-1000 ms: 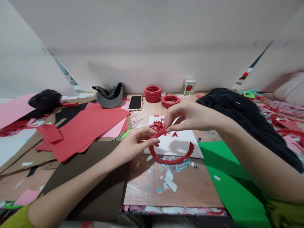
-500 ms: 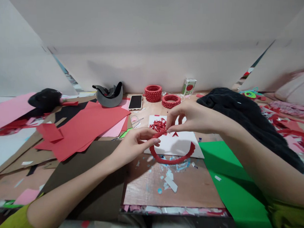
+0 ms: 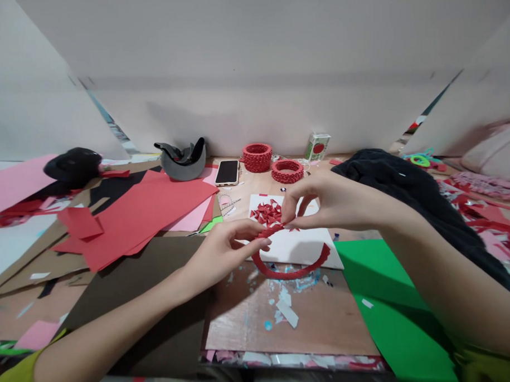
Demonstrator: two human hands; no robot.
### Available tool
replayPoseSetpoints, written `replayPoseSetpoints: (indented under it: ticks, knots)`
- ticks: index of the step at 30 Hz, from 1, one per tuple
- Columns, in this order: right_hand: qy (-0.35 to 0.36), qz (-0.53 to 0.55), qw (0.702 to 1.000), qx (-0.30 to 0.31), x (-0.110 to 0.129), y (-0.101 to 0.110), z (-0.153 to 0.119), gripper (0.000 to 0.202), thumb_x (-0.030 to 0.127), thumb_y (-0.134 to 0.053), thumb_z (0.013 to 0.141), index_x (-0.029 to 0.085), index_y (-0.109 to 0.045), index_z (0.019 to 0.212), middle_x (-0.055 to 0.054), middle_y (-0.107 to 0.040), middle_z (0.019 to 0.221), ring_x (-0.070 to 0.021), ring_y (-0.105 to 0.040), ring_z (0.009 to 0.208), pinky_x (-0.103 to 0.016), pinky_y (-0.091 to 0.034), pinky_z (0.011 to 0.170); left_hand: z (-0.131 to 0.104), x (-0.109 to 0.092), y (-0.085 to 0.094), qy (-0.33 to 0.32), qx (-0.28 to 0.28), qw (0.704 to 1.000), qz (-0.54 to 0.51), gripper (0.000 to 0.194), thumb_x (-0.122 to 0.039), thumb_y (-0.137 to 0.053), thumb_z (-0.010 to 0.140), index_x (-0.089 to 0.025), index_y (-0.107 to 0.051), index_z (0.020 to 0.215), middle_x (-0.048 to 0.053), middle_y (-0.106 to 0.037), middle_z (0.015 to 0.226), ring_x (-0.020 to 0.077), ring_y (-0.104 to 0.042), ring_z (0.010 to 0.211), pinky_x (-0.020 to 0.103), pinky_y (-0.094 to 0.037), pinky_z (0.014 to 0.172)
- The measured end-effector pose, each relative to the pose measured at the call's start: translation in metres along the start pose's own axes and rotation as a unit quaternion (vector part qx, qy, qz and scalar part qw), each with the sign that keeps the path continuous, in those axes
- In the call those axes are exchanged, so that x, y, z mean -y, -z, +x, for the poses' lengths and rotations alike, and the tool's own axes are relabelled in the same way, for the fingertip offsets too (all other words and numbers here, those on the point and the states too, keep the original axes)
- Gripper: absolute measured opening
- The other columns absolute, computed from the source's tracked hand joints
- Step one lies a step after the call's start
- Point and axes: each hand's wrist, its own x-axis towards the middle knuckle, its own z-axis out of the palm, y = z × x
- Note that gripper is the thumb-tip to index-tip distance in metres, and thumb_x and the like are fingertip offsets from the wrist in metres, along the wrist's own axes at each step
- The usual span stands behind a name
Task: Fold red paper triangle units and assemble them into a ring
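A curved chain of folded red paper (image 3: 292,274) hangs in an open arc over the wooden board. My left hand (image 3: 240,240) pinches it near its upper left end, thumb below and fingers above. At that end my right hand (image 3: 312,203) closes thumb and fingertips on the red paper tip; the exact piece there is hard to make out. Behind the fingers, a heap of small folded red paper pieces (image 3: 264,212) lies on a white sheet (image 3: 315,242), partly covered by my right hand.
Finished red paper rings (image 3: 257,157) stand near the wall beside a phone (image 3: 227,172), a grey cap (image 3: 184,163) and a small box (image 3: 318,147). Red paper sheets (image 3: 142,211) lie left; green paper (image 3: 384,298) and black cloth (image 3: 406,197) lie right. Scraps litter the wooden board (image 3: 326,322).
My right hand has shifted slightly right and down, drawing a little away from my left hand. More of the red paper end shows between them. The left hand still pinches the chain.
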Motion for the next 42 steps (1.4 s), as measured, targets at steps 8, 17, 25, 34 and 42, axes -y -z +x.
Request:
replayPoseSetpoints:
  ticks: [8,17,25,34,42]
  knots:
    - [0.005,-0.047,0.999,-0.009,0.007,-0.001,-0.002,0.007,0.017,-0.062,0.076,0.019,-0.068,0.073,0.001,-0.070,0.073,-0.0128,-0.063,0.071,-0.024,-0.046,0.064,0.000,-0.001,0.000,0.016,0.007,1.000,0.006,0.021,-0.034,-0.065,0.083,-0.016,-0.070,0.093,0.006,-0.070,0.090,0.0175,-0.069,0.080,0.024,-0.057,0.067]
    - [0.017,-0.088,0.996,-0.024,0.010,-0.004,-0.004,0.009,0.013,-0.060,0.075,0.019,-0.064,0.069,0.001,-0.069,0.074,-0.0127,-0.060,0.069,-0.024,-0.041,0.062,0.000,-0.001,0.000,0.019,0.012,1.000,-0.018,0.023,-0.034,-0.065,0.083,-0.015,-0.069,0.095,0.007,-0.069,0.093,0.0171,-0.069,0.080,0.025,-0.057,0.067]
    - [0.007,-0.089,0.996,-0.014,0.013,-0.004,-0.004,0.010,0.012,-0.060,0.075,0.019,-0.065,0.070,0.001,-0.069,0.074,-0.0132,-0.060,0.070,-0.024,-0.042,0.063,0.000,-0.003,0.000,0.024,0.013,1.000,-0.009,0.022,-0.034,-0.065,0.083,-0.016,-0.070,0.095,0.007,-0.070,0.092,0.0172,-0.069,0.079,0.025,-0.057,0.068]
    - [-0.013,-0.040,0.999,0.003,0.004,-0.003,0.000,0.008,0.025,-0.064,0.079,0.020,-0.069,0.074,0.000,-0.070,0.075,-0.0133,-0.062,0.070,-0.024,-0.043,0.059,-0.001,-0.002,-0.001,0.015,0.005,1.000,-0.010,0.021,-0.033,-0.064,0.083,-0.017,-0.071,0.095,0.006,-0.071,0.095,0.0164,-0.069,0.079,0.024,-0.057,0.068]
    - [-0.016,0.030,0.999,0.009,-0.005,-0.004,0.006,0.013,0.031,-0.068,0.078,0.019,-0.071,0.083,-0.002,-0.072,0.083,-0.0150,-0.065,0.077,-0.025,-0.047,0.064,0.000,-0.002,0.000,0.024,0.002,0.999,-0.027,0.020,-0.032,-0.066,0.082,-0.015,-0.070,0.094,0.006,-0.070,0.090,0.0177,-0.069,0.079,0.026,-0.058,0.068]
